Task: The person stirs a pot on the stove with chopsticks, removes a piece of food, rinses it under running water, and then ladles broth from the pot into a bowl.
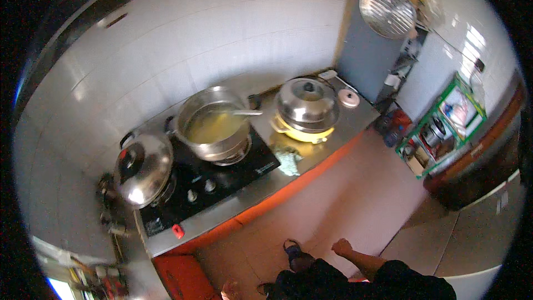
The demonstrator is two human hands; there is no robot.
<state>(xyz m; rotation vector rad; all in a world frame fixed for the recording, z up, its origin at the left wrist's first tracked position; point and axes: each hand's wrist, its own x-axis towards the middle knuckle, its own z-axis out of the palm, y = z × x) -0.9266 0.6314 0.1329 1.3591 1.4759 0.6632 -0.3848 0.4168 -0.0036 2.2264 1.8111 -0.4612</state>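
Note:
My right hand [342,248] hangs over the tiled floor, away from the counter, its fingers curled with nothing visible in them. At the bottom edge, my left hand [230,290] is partly seen and blurred, beside the red cabinet front. On the black gas hob [233,179] stands a steel pot [208,148] of yellowish liquid, with a utensil handle [247,112] over its rim. A domed steel lid [145,171] covers the left burner. Farther right are a yellow electric pot [306,133] under a steel lid [307,102] and a light green cloth [288,161].
A small pinkish lid [349,98] lies at the counter's far end. A red object [178,231] sits near the hob's front corner. The counter has an orange-red front edge [308,177]. A green shelf rack [447,125] stands at right, and a perforated steel pan [387,11] hangs above.

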